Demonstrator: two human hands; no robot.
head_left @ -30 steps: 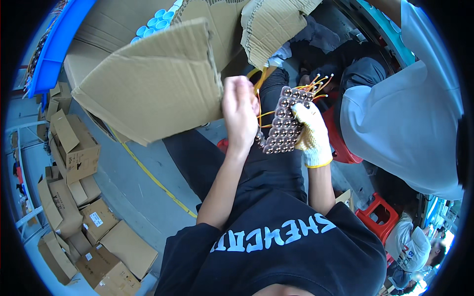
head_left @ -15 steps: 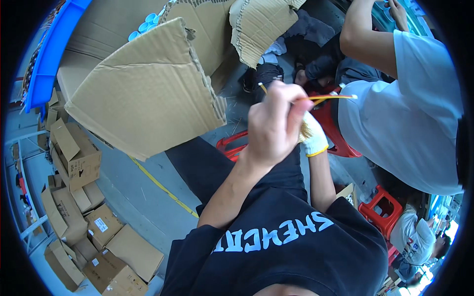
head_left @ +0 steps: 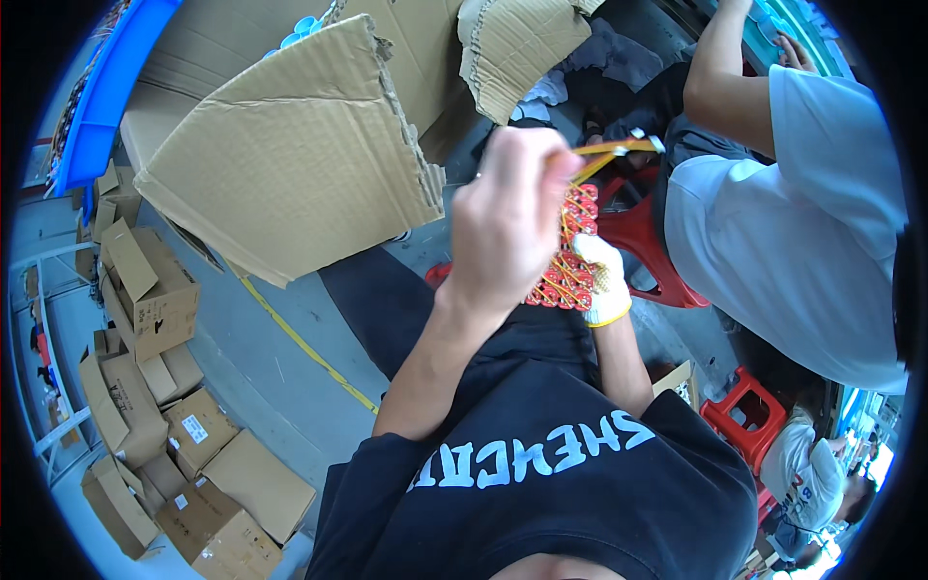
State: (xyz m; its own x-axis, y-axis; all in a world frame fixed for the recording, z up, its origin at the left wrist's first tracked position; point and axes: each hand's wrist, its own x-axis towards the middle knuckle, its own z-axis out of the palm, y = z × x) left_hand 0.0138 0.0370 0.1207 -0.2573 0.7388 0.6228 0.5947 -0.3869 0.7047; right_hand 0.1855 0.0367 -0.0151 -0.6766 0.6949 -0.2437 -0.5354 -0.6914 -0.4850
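Note:
My bare left hand (head_left: 512, 217) is raised in front of my lap, its fingers closed on a bunch of thin yellow and red wires (head_left: 604, 153). White connectors at the wire ends stick out to the right; the hand and wires are blurred. Beyond and below it, my right hand (head_left: 607, 278), in a white work glove with a yellow cuff, grips the right edge of a panel of small red circuit boards (head_left: 565, 287). More yellow wires lie across the panel. My left hand hides part of its left side.
A big torn cardboard box (head_left: 290, 155) stands ahead on the left, with light-blue cups (head_left: 302, 31) behind its flap. Cardboard cartons (head_left: 203, 430) pile up at far left, below a blue bin (head_left: 111, 97). A co-worker in a white shirt (head_left: 783, 222) sits close on the right, beside red stools (head_left: 749, 411).
My left hand has shifted slightly up and left with the wires, whose ends have swung up. The red circuit board panel, hidden before, now shows beside my gloved right hand.

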